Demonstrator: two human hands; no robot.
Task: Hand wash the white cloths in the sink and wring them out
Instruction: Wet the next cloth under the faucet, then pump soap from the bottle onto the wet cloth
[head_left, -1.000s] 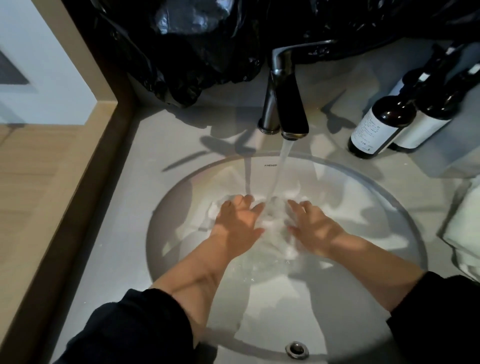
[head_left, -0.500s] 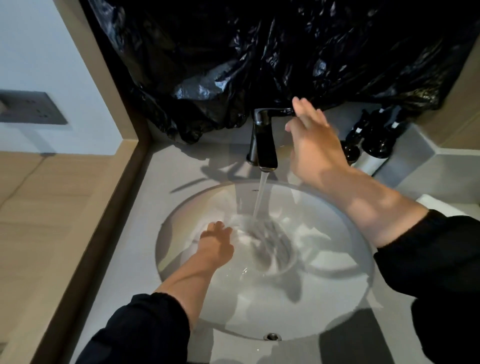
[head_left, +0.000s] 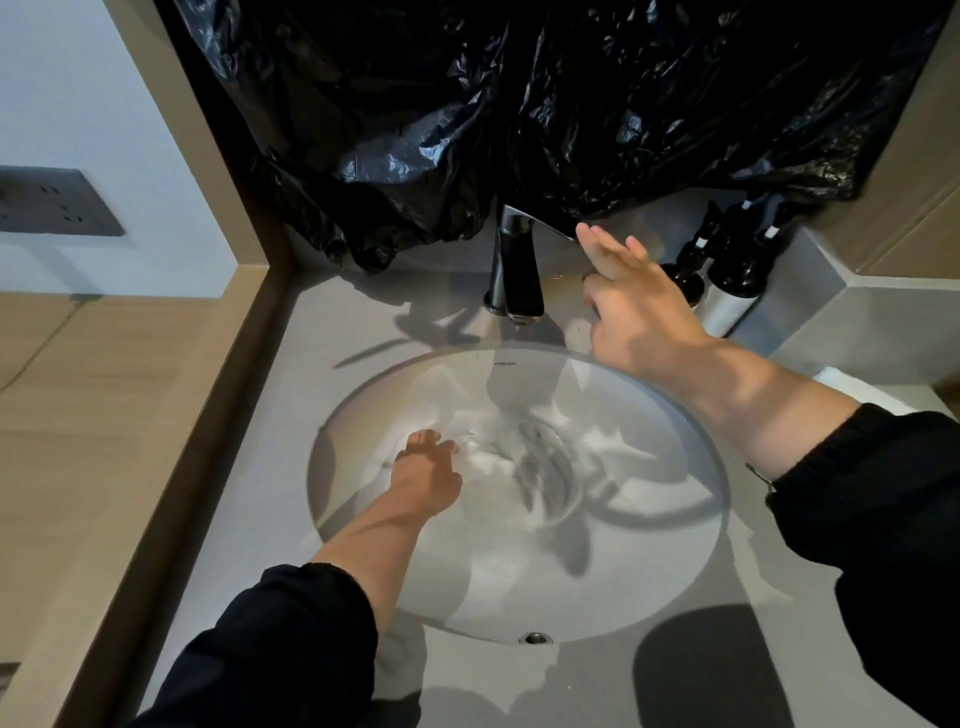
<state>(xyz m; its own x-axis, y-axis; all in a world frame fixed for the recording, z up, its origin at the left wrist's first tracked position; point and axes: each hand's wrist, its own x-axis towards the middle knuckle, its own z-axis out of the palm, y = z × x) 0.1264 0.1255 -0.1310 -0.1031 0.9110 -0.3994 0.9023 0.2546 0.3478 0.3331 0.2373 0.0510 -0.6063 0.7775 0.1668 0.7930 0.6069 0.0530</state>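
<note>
A wet white cloth (head_left: 540, 467) lies crumpled in shallow water at the bottom of the round white sink (head_left: 519, 592). My left hand (head_left: 428, 470) is down in the basin at the cloth's left edge, fingers curled into the fabric. My right hand (head_left: 631, 301) is raised beside the dark faucet (head_left: 514, 270), fingers straight and apart, with the fingertips against the end of its lever (head_left: 548, 223). Only a drip shows at the spout; no stream falls.
Black plastic sheeting (head_left: 519, 104) hangs behind the faucet. Two dark pump bottles (head_left: 737, 280) stand at the back right on the grey counter (head_left: 311, 415). A folded white towel (head_left: 844, 384) lies behind my right forearm. A wooden ledge (head_left: 104, 415) borders the left side.
My right hand left the cloth and rose to the faucet lever. The stream of water has stopped. My left hand stays on the cloth in the basin.
</note>
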